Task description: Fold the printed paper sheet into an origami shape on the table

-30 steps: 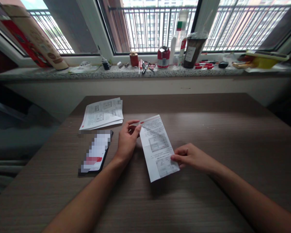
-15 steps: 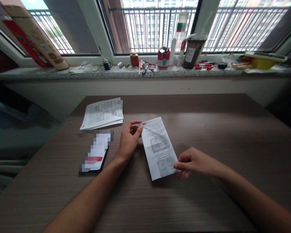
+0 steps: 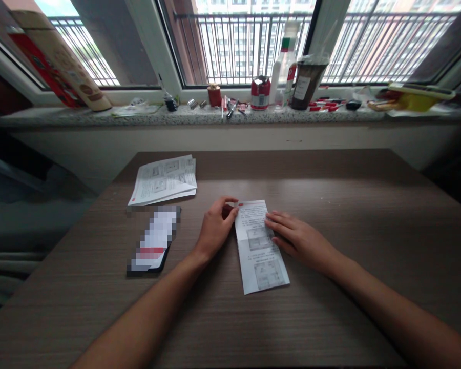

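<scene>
A folded printed sheet (image 3: pixel 259 256) with text and grey pictures rests on the wooden table, its long side running toward me. My left hand (image 3: pixel 217 225) pinches its far left corner between thumb and fingers, beside a small red mark. Against the sheet's right edge lies my right hand (image 3: pixel 297 238), fingers stretched out and touching the paper's upper half without gripping it. To the left of my left hand is a phone (image 3: pixel 155 241) with a blurred screen. Beyond the phone sits a stack of folded printed papers (image 3: pixel 163 179).
The table (image 3: pixel 353 205) ends before a granite windowsill (image 3: pixel 200 118). On the sill stand a red can (image 3: pixel 260 93), a clear bottle (image 3: pixel 278 66), a dark drink cup (image 3: pixel 307 82), a red spool-like item (image 3: pixel 214 96) and small tools. A long package (image 3: pixel 57 61) leans at left.
The sheet has come down flat and turned straighter, shifting slightly right. My right hand has released its near right corner and moved up along the right edge. My left hand keeps its corner.
</scene>
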Available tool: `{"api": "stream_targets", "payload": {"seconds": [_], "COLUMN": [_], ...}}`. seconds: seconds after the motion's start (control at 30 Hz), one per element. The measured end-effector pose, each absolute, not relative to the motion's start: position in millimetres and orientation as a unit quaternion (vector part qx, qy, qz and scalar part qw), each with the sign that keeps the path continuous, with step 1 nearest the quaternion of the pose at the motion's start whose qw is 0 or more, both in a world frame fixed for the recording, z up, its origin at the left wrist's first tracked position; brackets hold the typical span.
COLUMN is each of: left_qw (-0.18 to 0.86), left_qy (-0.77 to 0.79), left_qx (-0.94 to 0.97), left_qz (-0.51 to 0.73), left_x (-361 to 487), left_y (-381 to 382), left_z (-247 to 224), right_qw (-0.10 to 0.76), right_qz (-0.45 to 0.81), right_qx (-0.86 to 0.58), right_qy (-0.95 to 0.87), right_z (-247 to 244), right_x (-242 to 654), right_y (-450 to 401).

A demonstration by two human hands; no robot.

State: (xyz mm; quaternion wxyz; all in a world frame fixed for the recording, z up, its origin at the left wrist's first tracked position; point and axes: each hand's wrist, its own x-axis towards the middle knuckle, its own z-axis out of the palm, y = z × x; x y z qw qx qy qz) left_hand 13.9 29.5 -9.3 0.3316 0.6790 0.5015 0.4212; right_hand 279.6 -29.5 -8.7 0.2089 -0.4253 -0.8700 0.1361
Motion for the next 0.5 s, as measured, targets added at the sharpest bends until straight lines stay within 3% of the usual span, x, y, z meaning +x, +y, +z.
{"api": "stream_targets", "payload": {"seconds": [0.5], "left_qw": [0.135], "left_qy": [0.516], "left_qx": [0.785], "left_qz": [0.317], "left_x": [11.7], "left_y": [31.0], "left_z": [-14.4], "right_qw": [0.177], "right_qz": [0.083], "right_qx": [-0.425], "right_qy": [-0.884], "right_z": [-20.0], "right_x": [277.5], "right_y": [-34.1]}}
